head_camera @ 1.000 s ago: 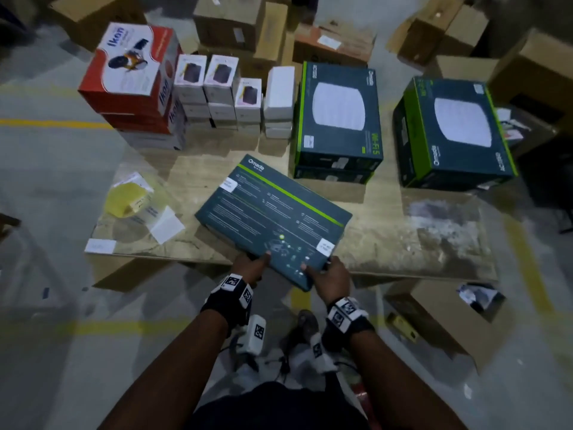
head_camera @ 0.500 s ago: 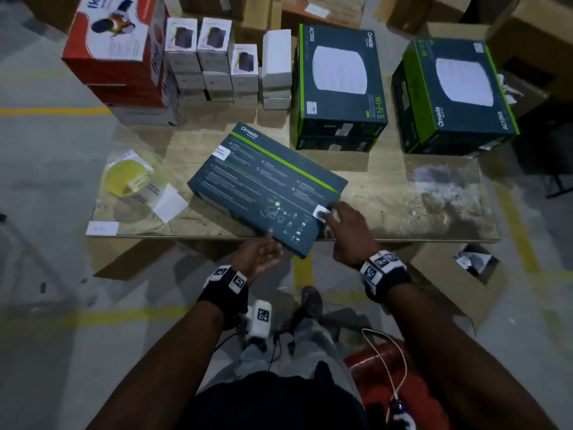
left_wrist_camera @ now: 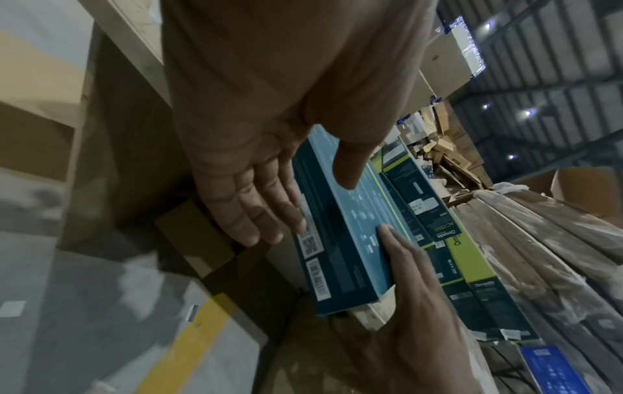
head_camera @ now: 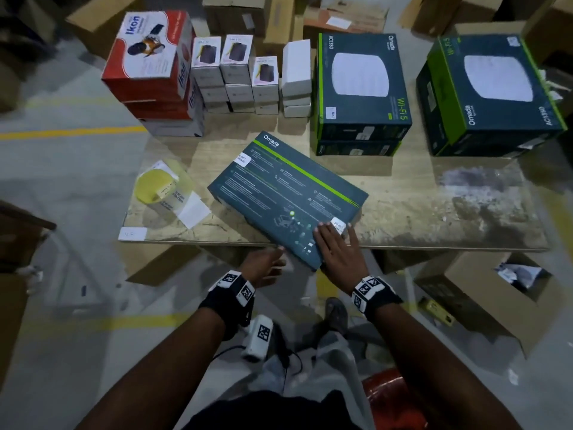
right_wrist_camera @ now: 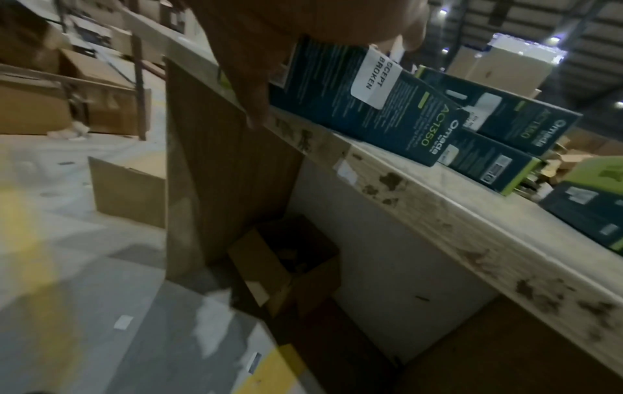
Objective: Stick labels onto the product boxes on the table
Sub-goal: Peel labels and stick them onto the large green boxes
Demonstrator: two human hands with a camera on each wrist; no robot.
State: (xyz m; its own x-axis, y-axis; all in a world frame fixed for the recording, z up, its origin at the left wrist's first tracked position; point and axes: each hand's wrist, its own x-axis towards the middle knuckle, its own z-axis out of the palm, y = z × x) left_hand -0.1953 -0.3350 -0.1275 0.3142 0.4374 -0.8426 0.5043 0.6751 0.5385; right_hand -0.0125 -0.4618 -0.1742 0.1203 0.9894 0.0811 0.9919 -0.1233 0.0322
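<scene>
Right grip (head_camera: 336,252) lies flat with fingers straight on the label (head_camera: 338,225) at the box's (head_camera: 286,193) near-right corner, its long axis running far-left, while the open left grip (head_camera: 263,266) waits just near-left.

Both forearms were bare. Each wrist wore a black band (head_camera: 231,291) carrying white square tags printed with black marker patterns; the right band (head_camera: 373,293) matched. Below the left band, a white tagged block (head_camera: 259,338) trailed black cable.
</scene>
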